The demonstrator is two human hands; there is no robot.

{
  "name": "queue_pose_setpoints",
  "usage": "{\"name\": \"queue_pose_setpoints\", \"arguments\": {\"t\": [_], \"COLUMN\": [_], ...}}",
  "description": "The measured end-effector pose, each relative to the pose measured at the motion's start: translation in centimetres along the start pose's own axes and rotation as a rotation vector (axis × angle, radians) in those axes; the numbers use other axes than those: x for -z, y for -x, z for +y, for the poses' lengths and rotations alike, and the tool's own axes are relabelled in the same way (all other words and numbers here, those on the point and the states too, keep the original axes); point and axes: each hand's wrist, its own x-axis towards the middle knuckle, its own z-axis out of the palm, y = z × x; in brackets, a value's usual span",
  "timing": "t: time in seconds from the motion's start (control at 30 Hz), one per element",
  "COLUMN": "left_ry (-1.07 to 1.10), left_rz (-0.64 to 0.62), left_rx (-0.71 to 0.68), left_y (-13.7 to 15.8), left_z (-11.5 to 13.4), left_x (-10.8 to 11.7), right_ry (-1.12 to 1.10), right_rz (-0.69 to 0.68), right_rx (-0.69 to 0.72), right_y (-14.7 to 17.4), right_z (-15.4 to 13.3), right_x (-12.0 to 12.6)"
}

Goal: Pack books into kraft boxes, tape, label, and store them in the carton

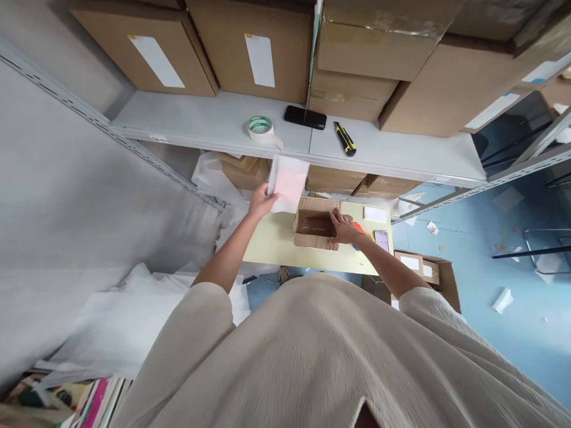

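My left hand (262, 201) is closed on the left edge of a flat pinkish packet in a whitish translucent wrapper (289, 183), held up in front of the shelf edge. What is inside the wrapper is blurred. An open cardboard box (307, 241) with its flaps spread stands on the pale yellow table (272, 244), below and right of the packet. Over the box's right side lies my right hand (342, 229), fingers stretched out and touching the cardboard. Something red and yellow (358, 227) lies partly hidden behind my right wrist.
On the grey shelf (200, 116) above lie a tape roll (261, 126), a black phone (306, 117) and a yellow utility knife (345, 139). Cardboard boxes (263, 59) stand behind them. Another phone (381, 239) and a white card (375, 214) rest at the table's right.
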Motion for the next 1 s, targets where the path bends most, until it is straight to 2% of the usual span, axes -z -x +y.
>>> {"name": "queue_pose_setpoints", "arguments": {"t": [0.1,0.2,0.33,0.5,0.63,0.73,0.8,0.9,1.0], "left_ry": [-0.07,-0.327,-0.573,-0.649,-0.596,-0.533,-0.477,-0.377,-0.279], "left_rz": [-0.211,-0.343,-0.469,-0.597,-0.524,-0.466,-0.384,-0.231,-0.17], "left_rx": [-0.112,-0.148,-0.172,-0.189,-0.193,-0.204,-0.201,-0.144,-0.027], "left_y": [1.2,2.6,3.5,3.1,3.2,3.5,3.9,4.8,6.2], "left_z": [4.0,6.5,7.6,7.6,7.1,6.5,5.9,4.4,2.5], "left_x": [-2.0,-4.9,-8.2,-10.7,-11.1,-10.2,-9.0,-7.2,-5.8], "right_ry": [-0.07,-0.19,-0.394,-0.493,-0.494,-0.536,-0.583,-0.689,-0.798], "right_rz": [0.037,0.117,0.225,0.286,0.396,0.516,0.619,0.746,0.764], "right_rx": [0.002,0.02,-0.01,-0.059,-0.028,-0.02,-0.046,-0.186,-0.34], "right_y": [0.1,0.3,0.9,1.8,2.5,2.9,3.2,3.6,4.0], "right_z": [0.1,0.5,1.2,1.4,1.5,1.9,2.3,3.0,3.6], "right_x": [-0.2,-0.5,-0.8,-1.0,-0.9,-0.9,-1.1,-1.8,-2.6]}}
